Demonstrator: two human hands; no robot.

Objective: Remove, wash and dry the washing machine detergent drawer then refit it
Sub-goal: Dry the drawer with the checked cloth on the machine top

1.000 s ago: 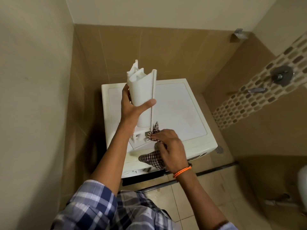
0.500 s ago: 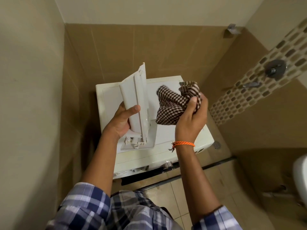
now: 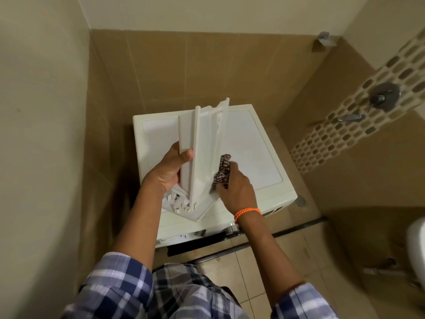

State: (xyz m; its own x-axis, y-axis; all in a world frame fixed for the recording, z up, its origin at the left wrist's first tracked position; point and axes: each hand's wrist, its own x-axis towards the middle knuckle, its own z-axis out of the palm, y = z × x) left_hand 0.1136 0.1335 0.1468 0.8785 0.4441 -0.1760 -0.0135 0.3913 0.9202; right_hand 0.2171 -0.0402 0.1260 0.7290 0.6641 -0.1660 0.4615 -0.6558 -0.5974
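The white plastic detergent drawer (image 3: 202, 153) stands on end above the top of the white washing machine (image 3: 253, 143), its front panel at the bottom. My left hand (image 3: 167, 169) grips the drawer's left side, thumb across its edge. My right hand (image 3: 234, 187) holds a bunched brown-and-white checked cloth (image 3: 222, 171) pressed against the drawer's right side. Most of the cloth is hidden behind the drawer and my fingers. An orange band circles my right wrist.
The machine sits in a tiled corner, with walls close on the left and behind. A shower valve (image 3: 383, 95) and spout are on the right wall. A floor drain (image 3: 300, 200) lies right of the machine, and a dark threshold strip (image 3: 287, 229) crosses the floor.
My right hand has come down from a raised position and pressed the cloth against the drawer's right side. The drawer has tilted and turned slightly in my left hand.
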